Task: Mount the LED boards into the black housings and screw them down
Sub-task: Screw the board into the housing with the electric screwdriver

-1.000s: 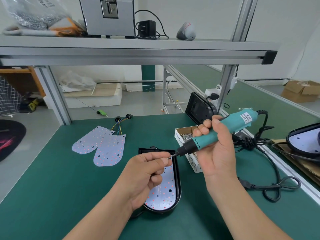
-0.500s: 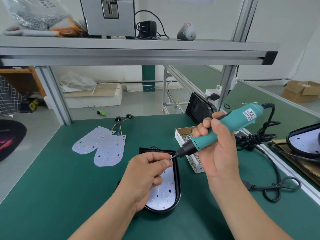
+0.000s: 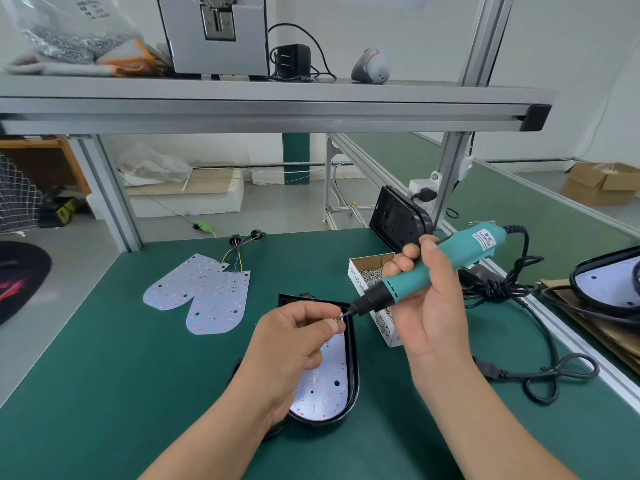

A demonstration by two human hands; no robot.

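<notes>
Left hand [image 3: 294, 344] pinches tiny screw [image 3: 336, 319] at tip of screwdriver [image 3: 426, 271]; right hand [image 3: 433, 306] grips screwdriver. Sit screw straight on tip, then lower into hole in LED board [image 3: 329, 382] inside black housing [image 3: 352, 368].

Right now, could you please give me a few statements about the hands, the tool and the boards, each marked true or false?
1. The right hand grips the teal electric screwdriver. True.
2. The left hand lies flat on the table. False: it pinches a small screw at the driver's tip.
3. An LED board sits inside the black housing. True.
4. Three loose boards lie on the mat. False: two loose LED boards lie there, overlapping.
5. The box of screws stands on the upper shelf. False: it stands on the green table, beside the housing.
</notes>
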